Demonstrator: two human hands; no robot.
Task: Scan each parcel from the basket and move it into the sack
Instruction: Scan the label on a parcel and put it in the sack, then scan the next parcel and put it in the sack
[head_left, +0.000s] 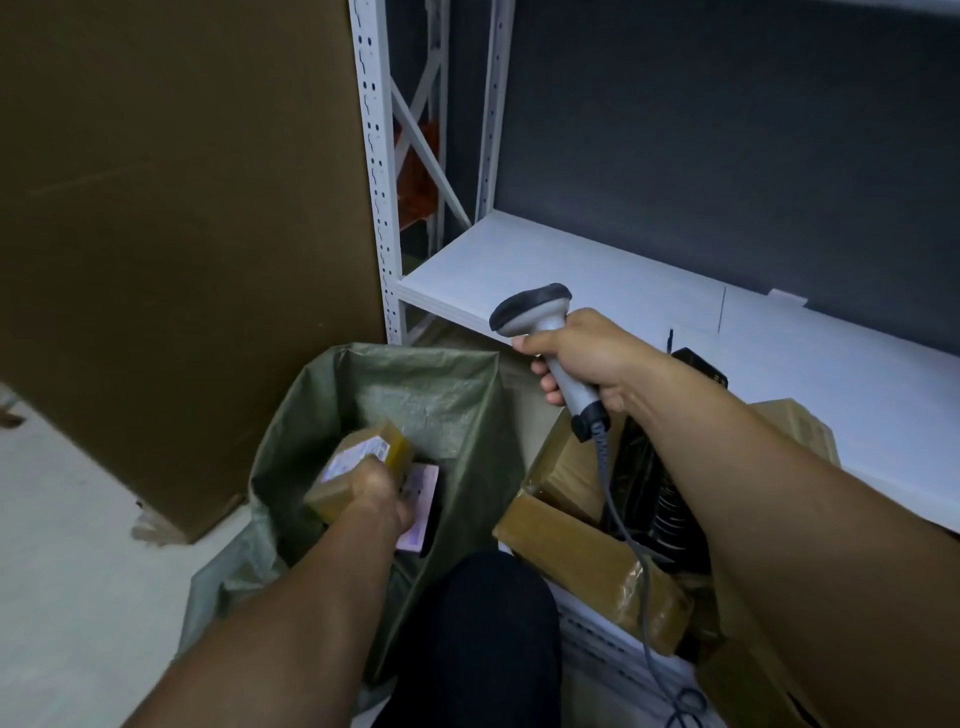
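1. Depositing is the step in hand: the left hand (376, 493) grips a parcel (358, 460), fingers curled over its top, inside the mouth of the sack (441, 400). The parcel is blurred and not yet let go
2. The right hand (587, 358) is clamped round the grip of the scanner (535, 312). The scanner head is raised and points off to that hand's left, at no label
3. Next move, as judged: loosen the left fingers so the parcel drops beside the labelled packet (423, 501) just under that hand. Then reach across to the basket (592, 636) below the right forearm for one of the other parcels (587, 566)
4. Materials:
   - Parcel: a small box in glossy brown tape with a white label
   - Sack: woven green plastic, limp and creased, its mouth sagging open
   - Scanner: smooth grey plastic with a dark hood, and a grey cable (644, 597) hanging from its butt
   - Basket: shows a pale slatted wall
   - Other parcels: tape-bound, shiny and boxy
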